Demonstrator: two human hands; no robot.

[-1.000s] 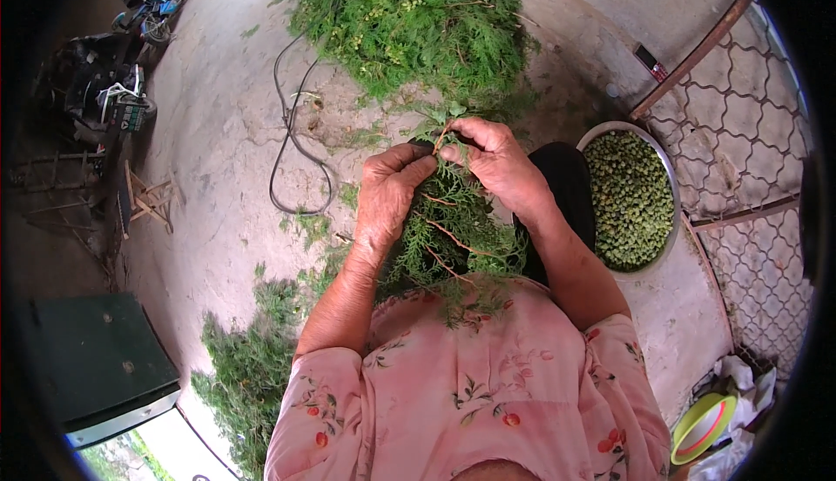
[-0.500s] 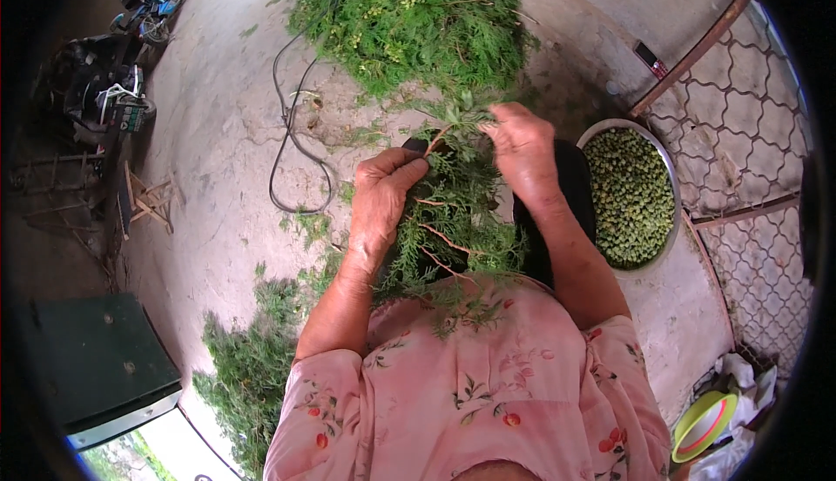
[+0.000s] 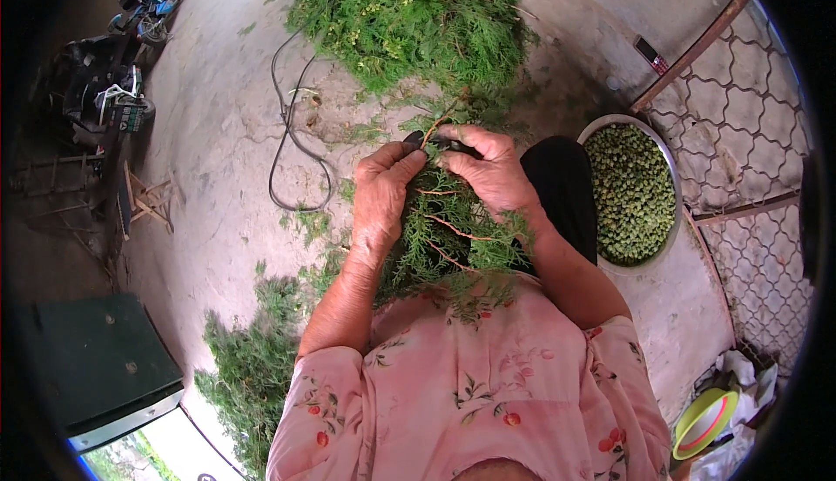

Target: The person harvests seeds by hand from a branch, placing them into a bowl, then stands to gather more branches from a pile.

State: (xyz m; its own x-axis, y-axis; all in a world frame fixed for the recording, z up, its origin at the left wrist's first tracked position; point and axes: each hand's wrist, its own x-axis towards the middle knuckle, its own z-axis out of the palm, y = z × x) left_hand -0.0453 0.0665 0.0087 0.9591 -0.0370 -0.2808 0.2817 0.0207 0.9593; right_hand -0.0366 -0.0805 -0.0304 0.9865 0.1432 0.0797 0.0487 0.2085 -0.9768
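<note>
An evergreen branch (image 3: 448, 220) with flat, feathery green sprays and thin brown stems lies across my lap, its lower sprays reaching my pink floral shirt. My left hand (image 3: 383, 187) is closed, pinching a brown stem between thumb and fingers. Right beside it, my right hand (image 3: 492, 168) has its fingers curled in at the same stem. A dark gap shows between that thumb and forefinger; whatever small bit the fingertips hold is hidden. To my right stands a round metal basin (image 3: 672, 187) holding many small green cones (image 3: 629, 198).
A big heap of cut evergreen (image 3: 409, 28) lies ahead, and more greenery (image 3: 252, 368) at my left. A black cable (image 3: 277, 168) loops over the concrete floor. A wooden folding stool (image 3: 148, 198), a phone (image 3: 650, 56), a metal mesh gate (image 3: 740, 124) and a yellow-green basin (image 3: 701, 420) surround me.
My right hand has come back toward me and left, from the branch's far leafy end to beside my left hand. The left hand keeps its hold on the stem.
</note>
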